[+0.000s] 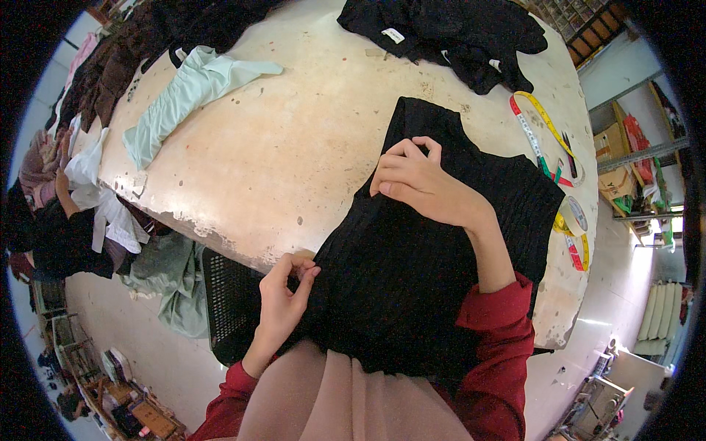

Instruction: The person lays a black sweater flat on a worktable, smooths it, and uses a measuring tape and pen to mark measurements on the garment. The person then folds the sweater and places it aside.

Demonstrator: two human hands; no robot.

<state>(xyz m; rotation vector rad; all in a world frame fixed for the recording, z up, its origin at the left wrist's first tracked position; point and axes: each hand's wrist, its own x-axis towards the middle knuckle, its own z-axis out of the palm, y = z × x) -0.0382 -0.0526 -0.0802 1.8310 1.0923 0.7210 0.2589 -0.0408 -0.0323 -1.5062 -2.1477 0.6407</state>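
Beige cloth (349, 397) is draping over the wearer's front at the lower rim, and red sleeves (500, 331) are covering both forearms. Across the near edge of the tabletop (243, 162), toward its right corner, a black sleeveless garment (441, 287) is lying spread out, its lower part hanging toward the wearer. The left hand (285, 290) is pinching the garment's left side between thumb and fingers, just beside the near edge. Farther up, the right hand (423, 180) is resting over the upper left part with its fingers curling; whether it is gripping the fabric, I cannot tell.

Beside the left stretch of the near edge, a black perforated basket (228, 301) is standing below the tabletop, with grey-green fabric (173, 283) hanging next to it. Along the right edge, a roll of tape (577, 209) is lying near a multicoloured measuring tape (548, 117).

Toward the left edge, a pale mint garment (184, 103) is lying crumpled. Dark garments (176, 26) are filling the far left corner, and black pieces with white labels (448, 37) are lying along the far edge. Beyond the left edge, another person (51, 228) is sitting near white cloth (114, 220).
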